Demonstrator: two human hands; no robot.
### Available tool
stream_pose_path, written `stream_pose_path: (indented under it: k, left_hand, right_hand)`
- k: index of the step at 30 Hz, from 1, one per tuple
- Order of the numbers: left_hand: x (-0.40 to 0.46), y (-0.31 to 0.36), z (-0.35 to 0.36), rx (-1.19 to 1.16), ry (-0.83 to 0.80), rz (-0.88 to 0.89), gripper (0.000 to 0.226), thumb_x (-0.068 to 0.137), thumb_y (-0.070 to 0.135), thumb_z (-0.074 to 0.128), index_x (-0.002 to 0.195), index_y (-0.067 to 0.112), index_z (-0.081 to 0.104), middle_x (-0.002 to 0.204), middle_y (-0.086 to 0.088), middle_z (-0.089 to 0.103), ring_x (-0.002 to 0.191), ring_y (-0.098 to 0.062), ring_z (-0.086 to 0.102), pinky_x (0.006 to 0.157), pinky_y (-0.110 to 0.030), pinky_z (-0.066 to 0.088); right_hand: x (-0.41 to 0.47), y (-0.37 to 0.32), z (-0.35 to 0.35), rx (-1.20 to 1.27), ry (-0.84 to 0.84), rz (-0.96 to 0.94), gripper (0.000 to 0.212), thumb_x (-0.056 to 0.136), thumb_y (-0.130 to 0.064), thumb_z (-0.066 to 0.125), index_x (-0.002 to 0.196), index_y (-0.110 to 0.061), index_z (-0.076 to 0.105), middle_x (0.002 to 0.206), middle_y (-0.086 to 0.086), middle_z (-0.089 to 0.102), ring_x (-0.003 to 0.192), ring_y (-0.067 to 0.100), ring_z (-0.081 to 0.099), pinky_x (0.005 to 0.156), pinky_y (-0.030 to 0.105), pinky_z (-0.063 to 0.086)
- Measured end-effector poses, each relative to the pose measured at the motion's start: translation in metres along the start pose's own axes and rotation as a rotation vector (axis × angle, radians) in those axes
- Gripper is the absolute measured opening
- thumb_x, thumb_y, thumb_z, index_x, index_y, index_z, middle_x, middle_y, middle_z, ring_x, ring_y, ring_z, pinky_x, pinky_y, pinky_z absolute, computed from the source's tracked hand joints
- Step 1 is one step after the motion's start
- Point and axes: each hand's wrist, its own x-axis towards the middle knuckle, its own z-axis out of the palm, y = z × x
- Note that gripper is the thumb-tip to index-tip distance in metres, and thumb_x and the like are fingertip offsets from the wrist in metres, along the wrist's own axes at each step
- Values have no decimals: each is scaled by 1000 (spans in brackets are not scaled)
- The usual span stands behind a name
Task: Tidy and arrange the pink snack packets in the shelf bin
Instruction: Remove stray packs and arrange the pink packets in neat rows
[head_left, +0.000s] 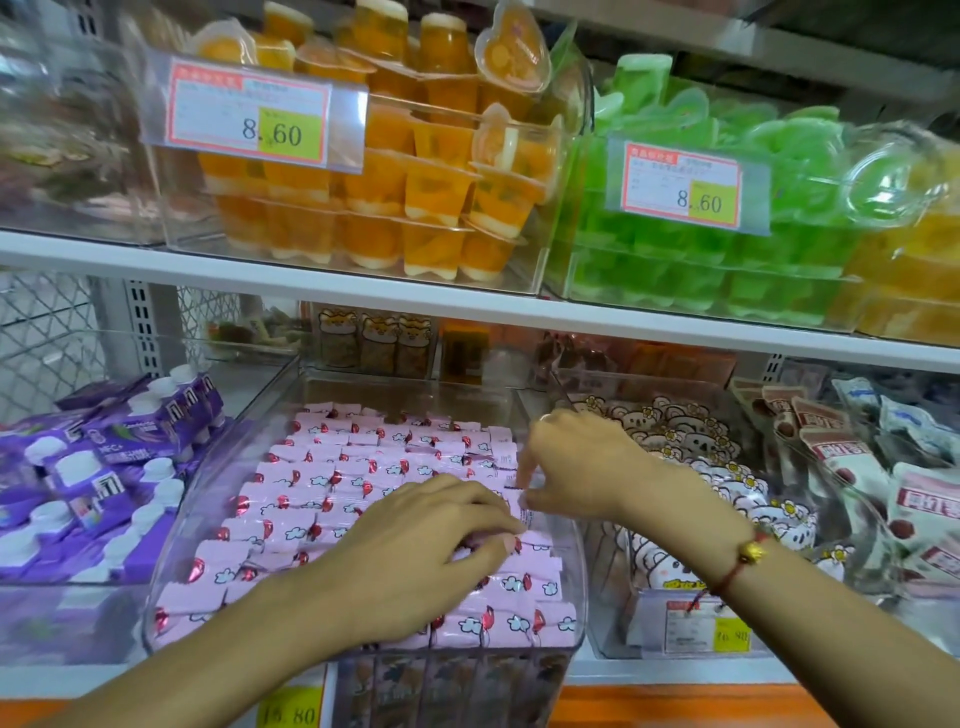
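My left hand (421, 551) presses flat, fingers relaxed, on the pink packets (363, 467); my right hand (576, 467) pinches one at the bin's (171, 530) right wall, nearer the stray.

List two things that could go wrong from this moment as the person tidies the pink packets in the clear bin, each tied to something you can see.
1. The right hand pinches a packet at the bin's right wall; it could slip over into the neighbouring bin of bear-print packets.
2. The left hand rests across the pink snack packets; pressing or sliding might knock the neat rows out of line.
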Motion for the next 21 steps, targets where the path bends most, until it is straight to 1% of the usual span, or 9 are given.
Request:
stream_pose_path:
  k: [3,7,10,12,14,16,18,20,21]
  left_hand:
    - [-3,-3,-4,16,75,-24,34,98,50,33,123,42,54,124,30,46,115,5,37,95,-21,34]
    - [-3,-11,-6,87,0,-5,38,99,51,28,129,45,49,128,27,45,118,3,36,97,-22,31]
    - [-2,-13,-5,93,-29,3,37,99,50,27,130,43,48,128,28,46,119,2,35,99,-24,30]
    - [-1,-12,-5,68,-8,4,36,99,52,26,127,44,48,126,28,47,117,3,35,97,-23,31]
    - [-1,-11,-5,54,-12,7,38,98,55,25,126,44,48,125,28,46,117,4,34,96,-23,31]
    - [-1,-11,-5,72,-46,11,39,98,54,25,127,44,49,127,29,44,117,4,32,97,-23,30]
    - [-1,-12,-5,73,-78,14,39,99,53,25,128,44,49,128,29,45,116,4,33,97,-24,31]
    - [0,-11,-5,52,-89,9,37,99,52,26,127,44,49,129,29,47,115,5,34,95,-24,32]
    - [0,-11,-5,40,-88,9,36,99,52,27,126,44,49,128,29,47,114,5,34,93,-23,32]
  right_hand:
    - [0,0,-3,0,1,-19,18,85,-29,63,98,-20,72,106,5,65,103,26,57,86,32,41]
    - [-10,4,-1,12,47,-76,18,90,-35,55,99,-27,69,105,-1,56,104,19,44,79,30,28]
    - [-19,3,9,-12,162,-65,21,92,-40,48,103,-31,64,113,-8,51,107,17,35,80,31,22]
    - [-24,3,16,-53,242,-50,22,93,-43,44,104,-34,61,118,-13,50,110,17,33,81,32,20]
    - [-27,3,21,-43,296,-50,18,94,-43,43,102,-34,57,115,-16,52,110,16,35,81,32,21]
    - [-31,3,24,91,395,-53,9,95,-36,46,97,-31,53,103,-13,56,102,15,41,80,31,27]
    - [-34,1,24,376,518,-6,5,96,-27,47,93,-24,48,88,-7,56,87,17,49,75,35,38]
    - [-36,1,21,628,674,69,5,97,-23,45,92,-23,44,77,-5,56,70,14,53,64,37,43]
    - [-38,1,18,701,760,99,5,97,-23,44,92,-23,44,73,-6,55,61,9,51,59,33,42]
